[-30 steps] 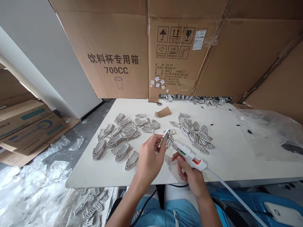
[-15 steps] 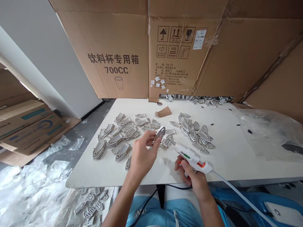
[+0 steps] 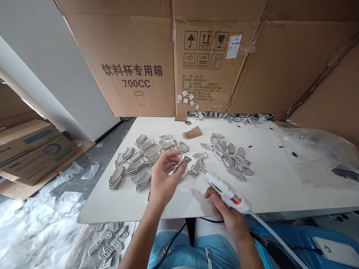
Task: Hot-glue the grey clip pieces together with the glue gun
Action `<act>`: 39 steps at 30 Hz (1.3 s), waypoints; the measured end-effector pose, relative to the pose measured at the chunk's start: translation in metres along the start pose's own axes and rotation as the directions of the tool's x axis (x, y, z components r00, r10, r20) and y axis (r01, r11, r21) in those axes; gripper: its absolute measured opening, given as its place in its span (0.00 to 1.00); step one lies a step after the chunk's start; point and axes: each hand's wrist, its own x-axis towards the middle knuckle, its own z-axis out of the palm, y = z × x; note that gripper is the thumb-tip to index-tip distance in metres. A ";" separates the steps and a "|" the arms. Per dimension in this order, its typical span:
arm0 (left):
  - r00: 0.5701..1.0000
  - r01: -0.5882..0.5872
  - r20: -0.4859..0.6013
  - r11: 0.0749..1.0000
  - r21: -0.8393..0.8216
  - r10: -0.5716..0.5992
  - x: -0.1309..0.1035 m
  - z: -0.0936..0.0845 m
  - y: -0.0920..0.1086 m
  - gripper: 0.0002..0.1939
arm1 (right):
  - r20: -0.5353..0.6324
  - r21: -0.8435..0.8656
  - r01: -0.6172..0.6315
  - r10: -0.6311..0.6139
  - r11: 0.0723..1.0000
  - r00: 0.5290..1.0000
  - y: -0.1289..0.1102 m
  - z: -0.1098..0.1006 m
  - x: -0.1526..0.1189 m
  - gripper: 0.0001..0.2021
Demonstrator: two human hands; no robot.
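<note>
My left hand [image 3: 165,179] pinches a small silver-grey metal frame piece [image 3: 181,163] between thumb and fingers, held above the table and now tilted nearly edge-on. In my right hand [image 3: 227,215] is a white hot glue gun [image 3: 223,186], fingers wrapped around its handle by the red trigger. Its metal nozzle points up and left, apart from the held piece. A long white glue stick [image 3: 277,239] trails from the gun's rear. Just beyond the nozzle lie a few loose frame pieces [image 3: 197,166].
Piles of similar pieces lie on the white table [image 3: 112,209], at left [image 3: 137,164] and at right [image 3: 228,155]. A torn cardboard scrap [image 3: 193,132] lies behind them. Large cardboard boxes [image 3: 140,41] wall the back. Clear plastic wrap [image 3: 314,157] covers the right side.
My left hand has turned the frame piece from upright to nearly edge-on and lowered it slightly. The glue gun has shifted a little left, still in my right hand.
</note>
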 end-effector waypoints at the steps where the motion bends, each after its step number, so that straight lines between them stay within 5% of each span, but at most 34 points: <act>1: 1.000 0.007 0.005 1.000 0.021 -0.007 0.000 -0.001 0.000 0.18 | 0.003 -0.013 -0.007 0.007 1.000 1.000 -0.001 0.000 0.000 0.24; 25: 0.963 0.149 0.222 0.989 0.022 -0.150 -0.007 0.007 0.005 0.16 | -0.008 -0.037 -0.071 0.071 0.997 0.997 -0.012 0.006 -0.001 0.25; 39: 0.968 0.129 0.214 0.991 0.041 -0.135 -0.010 0.009 0.008 0.14 | -0.001 -0.034 -0.081 0.081 0.996 0.997 -0.009 0.005 0.004 0.26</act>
